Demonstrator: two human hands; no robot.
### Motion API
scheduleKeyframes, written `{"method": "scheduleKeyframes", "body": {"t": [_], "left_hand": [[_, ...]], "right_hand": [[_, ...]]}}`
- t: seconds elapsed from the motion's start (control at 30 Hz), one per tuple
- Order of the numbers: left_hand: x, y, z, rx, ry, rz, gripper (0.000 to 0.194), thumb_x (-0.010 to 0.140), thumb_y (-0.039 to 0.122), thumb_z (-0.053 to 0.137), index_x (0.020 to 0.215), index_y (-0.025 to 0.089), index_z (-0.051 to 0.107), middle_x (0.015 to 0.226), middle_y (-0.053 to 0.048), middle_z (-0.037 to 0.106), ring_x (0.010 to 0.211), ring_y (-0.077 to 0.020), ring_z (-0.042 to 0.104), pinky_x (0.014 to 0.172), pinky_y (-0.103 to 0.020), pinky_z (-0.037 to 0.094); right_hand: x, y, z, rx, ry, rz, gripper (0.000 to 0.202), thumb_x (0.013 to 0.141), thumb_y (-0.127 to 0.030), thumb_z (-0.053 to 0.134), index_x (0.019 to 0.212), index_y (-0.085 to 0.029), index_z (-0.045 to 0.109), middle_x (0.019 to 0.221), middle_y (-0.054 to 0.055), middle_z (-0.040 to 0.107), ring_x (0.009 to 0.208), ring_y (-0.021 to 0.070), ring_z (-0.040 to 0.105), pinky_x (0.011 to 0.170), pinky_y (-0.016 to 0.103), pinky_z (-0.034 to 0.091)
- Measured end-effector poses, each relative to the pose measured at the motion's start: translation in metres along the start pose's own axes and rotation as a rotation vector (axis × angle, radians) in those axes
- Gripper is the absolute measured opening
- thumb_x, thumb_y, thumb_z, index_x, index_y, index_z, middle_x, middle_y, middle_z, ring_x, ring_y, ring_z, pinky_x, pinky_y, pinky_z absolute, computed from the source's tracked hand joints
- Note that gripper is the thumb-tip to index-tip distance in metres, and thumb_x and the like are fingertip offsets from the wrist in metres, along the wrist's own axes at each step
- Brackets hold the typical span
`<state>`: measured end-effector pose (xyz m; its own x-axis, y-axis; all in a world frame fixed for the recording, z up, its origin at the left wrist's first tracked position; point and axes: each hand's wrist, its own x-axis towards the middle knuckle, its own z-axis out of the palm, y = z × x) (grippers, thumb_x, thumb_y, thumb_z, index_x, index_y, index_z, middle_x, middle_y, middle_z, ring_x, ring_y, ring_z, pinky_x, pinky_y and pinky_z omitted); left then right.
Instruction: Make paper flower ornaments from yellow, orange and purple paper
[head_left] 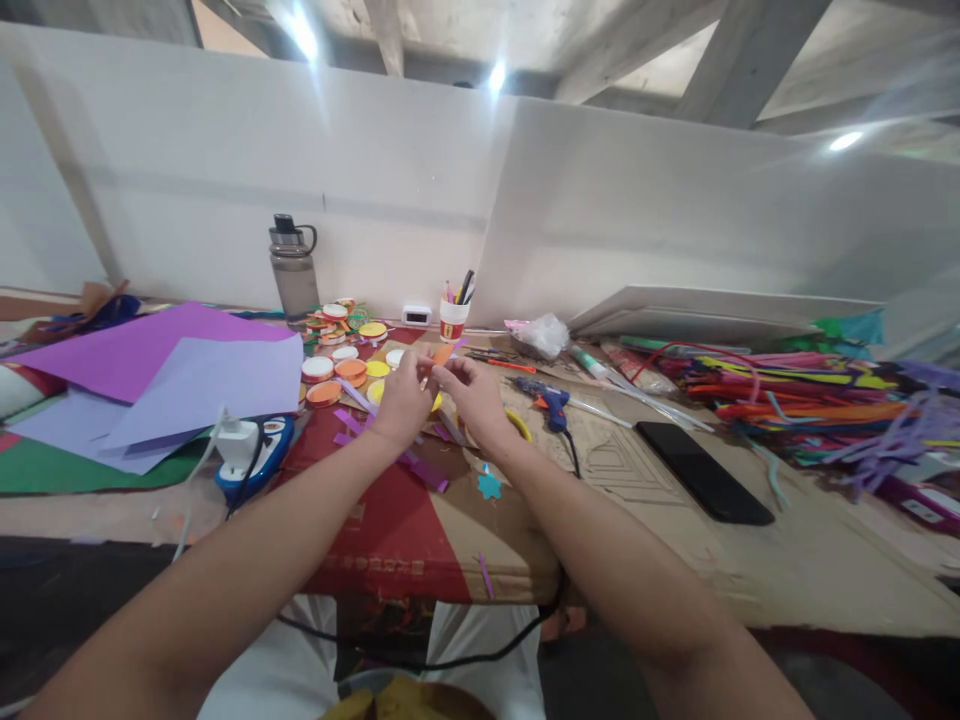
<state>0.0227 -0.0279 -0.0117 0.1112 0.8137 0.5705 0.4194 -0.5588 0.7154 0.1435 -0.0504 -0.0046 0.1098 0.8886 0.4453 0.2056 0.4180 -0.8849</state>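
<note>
Orange piece (445,353): thin, flat, smooth-looking; located above the desk (112,515), clear of its surface, at the meeting fingertips of both hands. Left hand (407,395): fingers bent and pinched on the orange piece. Right hand (474,395): fingers curled, tips at the same spot; grip partly hidden, cannot tell whether closed on it.

Close below: purple strips (428,474), flat, narrow, loose, on red-and-brown cardboard (360,535). Discs (324,393), stubby and round, in white, orange and yellow, grouped near the left hand. Teal star (489,486), many-pointed, toward the near edge. Glue gun (553,408): blue plastic, black cord (574,455) trailing. Phone (701,472): black slab, farther right. Pipe cleaners (802,400): fuzzy, many-coloured, heaped at far right. At left, purple sheet (172,335) and lilac sheet (217,390), smooth, overlapping.

Containers: white cup (454,308), pens (466,288) upright inside; plastic bag (546,335), crumpled, contents indistinct; bottle (294,275), translucent grey, dark looped lid.

Writing: pale characters (375,567) on the cardboard's red part, too small to read; line drawing (630,465) on the brown; red label (452,330) on the cup, illegible.
</note>
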Motion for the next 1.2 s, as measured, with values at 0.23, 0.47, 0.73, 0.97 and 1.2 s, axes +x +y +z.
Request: {"method": "scheduleKeyframes", "body": {"t": [0.23, 0.47, 0.73, 0.97, 1.2], "left_hand": [[0.001, 0.008, -0.003, -0.096, -0.076, 0.123, 0.032, 0.075, 0.013, 0.056, 0.106, 0.019, 0.051, 0.137, -0.014, 0.054, 0.126, -0.0235, 0.053, 0.103, -0.038, 0.044], [0.036, -0.006, -0.037, -0.180, 0.139, -0.146, 0.029, 0.072, 0.015, 0.058, 0.100, 0.014, 0.061, 0.100, -0.011, 0.069, 0.095, -0.0199, 0.066, 0.088, -0.033, 0.050], [0.039, -0.025, -0.039, 0.155, -0.201, -0.120, 0.021, 0.073, 0.033, 0.065, 0.084, 0.017, 0.072, 0.086, -0.009, 0.072, 0.080, -0.0232, 0.065, 0.079, -0.033, 0.048], [0.026, -0.032, -0.023, 0.404, -0.594, 0.088, 0.070, 0.056, 0.044, 0.079, 0.120, 0.020, 0.064, 0.115, -0.012, 0.067, 0.108, -0.0309, 0.061, 0.093, -0.035, 0.045], [0.026, -0.037, -0.018, 0.400, -0.646, 0.113, 0.045, 0.069, 0.032, 0.070, 0.112, 0.021, 0.067, 0.106, -0.010, 0.070, 0.099, -0.0271, 0.064, 0.087, -0.032, 0.046]], "right_hand": [[0.002, 0.003, -0.003, 0.009, 0.143, 0.034, 0.023, 0.076, -0.041, 0.059, 0.073, -0.018, 0.057, 0.071, -0.002, 0.056, 0.066, 0.0126, 0.047, 0.065, 0.026, 0.040], [0.012, 0.003, -0.016, -0.005, 0.192, 0.076, 0.021, 0.075, -0.039, 0.056, 0.076, -0.018, 0.059, 0.073, 0.000, 0.059, 0.066, 0.0130, 0.049, 0.065, 0.027, 0.040], [0.015, -0.001, -0.023, -0.050, 0.168, 0.050, 0.017, 0.076, -0.035, 0.055, 0.074, -0.018, 0.059, 0.071, -0.001, 0.058, 0.066, 0.0126, 0.049, 0.066, 0.027, 0.040], [0.014, -0.003, -0.026, -0.049, 0.154, 0.014, 0.016, 0.076, -0.033, 0.055, 0.071, -0.018, 0.057, 0.070, -0.001, 0.057, 0.065, 0.0122, 0.048, 0.066, 0.027, 0.039], [0.013, -0.002, -0.025, -0.045, 0.150, 0.001, 0.016, 0.077, -0.033, 0.054, 0.072, -0.017, 0.057, 0.071, 0.000, 0.056, 0.065, 0.0121, 0.047, 0.065, 0.027, 0.038]]}}
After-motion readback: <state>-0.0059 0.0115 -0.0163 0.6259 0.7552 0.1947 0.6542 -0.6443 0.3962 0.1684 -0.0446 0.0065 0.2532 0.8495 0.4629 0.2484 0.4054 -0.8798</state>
